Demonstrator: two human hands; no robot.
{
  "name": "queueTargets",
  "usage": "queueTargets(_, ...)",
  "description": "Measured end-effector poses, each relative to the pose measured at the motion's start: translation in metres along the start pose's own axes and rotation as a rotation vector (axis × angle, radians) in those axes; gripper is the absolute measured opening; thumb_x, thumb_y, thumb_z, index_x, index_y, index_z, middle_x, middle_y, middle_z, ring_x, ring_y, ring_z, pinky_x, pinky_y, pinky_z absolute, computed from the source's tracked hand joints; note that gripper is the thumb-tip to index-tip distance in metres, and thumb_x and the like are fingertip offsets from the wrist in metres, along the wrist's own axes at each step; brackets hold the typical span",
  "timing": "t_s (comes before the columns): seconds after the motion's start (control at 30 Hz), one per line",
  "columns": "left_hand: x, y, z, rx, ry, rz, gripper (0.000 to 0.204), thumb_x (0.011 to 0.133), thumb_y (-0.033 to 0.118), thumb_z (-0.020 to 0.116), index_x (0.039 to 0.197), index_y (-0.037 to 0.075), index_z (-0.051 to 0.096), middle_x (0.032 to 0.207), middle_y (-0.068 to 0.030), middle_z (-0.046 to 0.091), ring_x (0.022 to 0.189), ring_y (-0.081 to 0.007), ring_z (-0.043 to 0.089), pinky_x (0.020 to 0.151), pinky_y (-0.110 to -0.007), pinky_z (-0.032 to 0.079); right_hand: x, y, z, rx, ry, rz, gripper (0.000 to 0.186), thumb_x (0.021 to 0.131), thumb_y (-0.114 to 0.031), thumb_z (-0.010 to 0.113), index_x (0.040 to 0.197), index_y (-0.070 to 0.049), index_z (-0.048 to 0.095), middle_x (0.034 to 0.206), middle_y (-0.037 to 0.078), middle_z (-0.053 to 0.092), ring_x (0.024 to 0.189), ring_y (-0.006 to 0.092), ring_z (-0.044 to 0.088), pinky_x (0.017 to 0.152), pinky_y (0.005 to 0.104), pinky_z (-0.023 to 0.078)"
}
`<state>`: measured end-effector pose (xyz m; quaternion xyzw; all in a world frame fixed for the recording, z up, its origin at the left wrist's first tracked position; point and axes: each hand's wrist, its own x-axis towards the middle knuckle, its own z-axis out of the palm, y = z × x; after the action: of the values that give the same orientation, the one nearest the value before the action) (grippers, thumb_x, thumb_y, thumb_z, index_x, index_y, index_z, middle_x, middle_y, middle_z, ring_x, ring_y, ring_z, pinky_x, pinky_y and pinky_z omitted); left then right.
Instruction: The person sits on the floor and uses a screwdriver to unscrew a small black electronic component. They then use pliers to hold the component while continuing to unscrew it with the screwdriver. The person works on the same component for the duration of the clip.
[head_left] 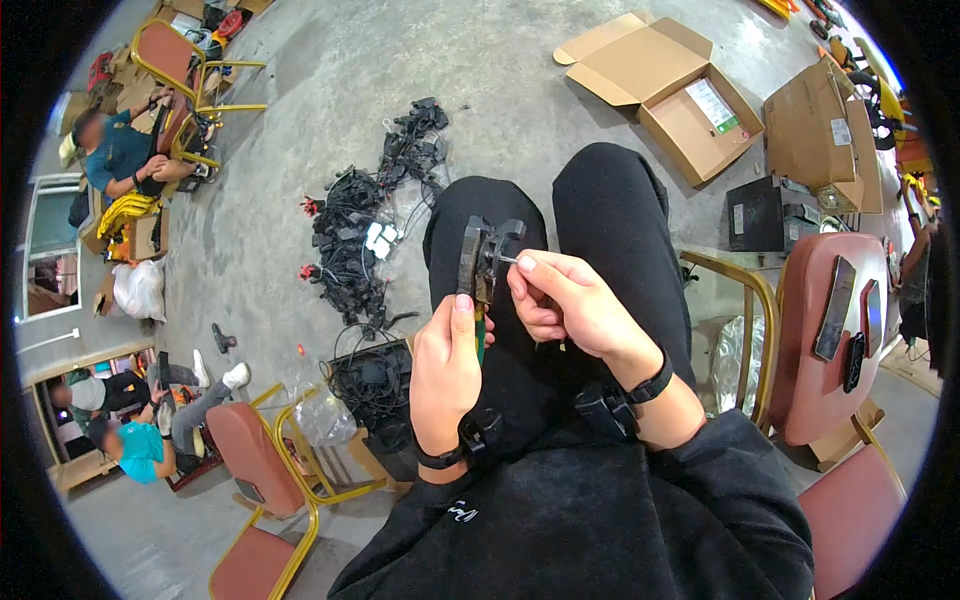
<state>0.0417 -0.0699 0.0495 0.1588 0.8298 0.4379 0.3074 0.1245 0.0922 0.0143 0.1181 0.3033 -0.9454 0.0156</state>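
Observation:
My left hand is closed around a dark, long-bodied device held upright over my lap. Below it, a green and yellow handle-like part shows between the fingers; whether it belongs to the same thing I cannot tell. A black bracket-like part juts from the device's upper right side. Thumb and forefinger of my right hand pinch a thin metal pin, whose tip points at the device. Its far end is hidden in the fingers.
Black adapters and cables lie heaped on the floor ahead, with more in a box at left. An open cardboard box is ahead right. Phones rest on a chair at my right. Other people sit at far left.

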Motion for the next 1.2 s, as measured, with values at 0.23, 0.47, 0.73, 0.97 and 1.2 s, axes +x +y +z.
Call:
queueTargets(0.23,-0.001,-0.006,0.007,-0.026,0.017,0.082,0.051,0.11,0.039,0.039,0.093,-0.004,0.061,0.078,-0.0144,0.068,0.072,-0.0231,0.069,0.068,-0.035,0.052,-0.002,-0.007,-0.009,0.071,-0.008,0.096,0.033,0.109,-0.03,0.045,0.088,-0.007,0.055,0.056,-0.003,0.038,0.044,0.0085,0.033,0.043,0.0257,0.027)
queueTargets(0.47,0.017,-0.011,0.003,-0.039,-0.021,0.005,0.056,0.109,0.045,0.04,0.095,-0.004,0.063,0.077,-0.0134,0.067,0.072,-0.0205,0.068,0.068,-0.034,0.052,0.007,0.006,-0.008,-1.153,0.368,-0.557,0.019,0.098,-0.021,0.062,0.091,-0.003,0.064,0.066,0.018,0.063,0.059,0.0349,0.065,0.053,0.0399,0.048)
queueTargets(0.73,0.023,-0.02,0.004,0.034,0.007,0.01,0.059,0.107,0.048,0.044,0.096,-0.005,0.066,0.076,-0.0132,0.068,0.071,-0.0204,0.068,0.068,-0.034,0.051,0.01,0.001,-0.012,-0.571,0.162,-0.161,0.031,0.105,-0.022,0.051,0.088,-0.001,0.066,0.065,-0.006,0.045,0.06,0.0039,0.037,0.055,0.0225,0.031)
queueTargets(0.97,0.042,-0.025,-0.006,-0.077,-0.109,-0.064,0.065,0.108,0.051,0.038,0.101,-0.006,0.066,0.082,-0.0137,0.071,0.072,-0.02,0.069,0.069,-0.031,0.055,0.025,0.008,-0.027,-0.267,0.158,-0.176,0.032,0.106,-0.023,0.051,0.087,-0.001,0.065,0.068,-0.006,0.046,0.061,0.0033,0.037,0.056,0.0214,0.031)
queueTargets(1.2,0.042,-0.03,-0.006,-0.136,-0.105,-0.071,0.066,0.108,0.052,0.035,0.104,-0.006,0.066,0.083,-0.0152,0.071,0.071,-0.0219,0.071,0.069,-0.032,0.058,0.024,0.012,-0.018,-0.309,0.129,-0.177,0.034,0.108,-0.027,0.048,0.091,-0.002,0.063,0.066,-0.006,0.044,0.059,0.0044,0.036,0.055,0.0219,0.032)
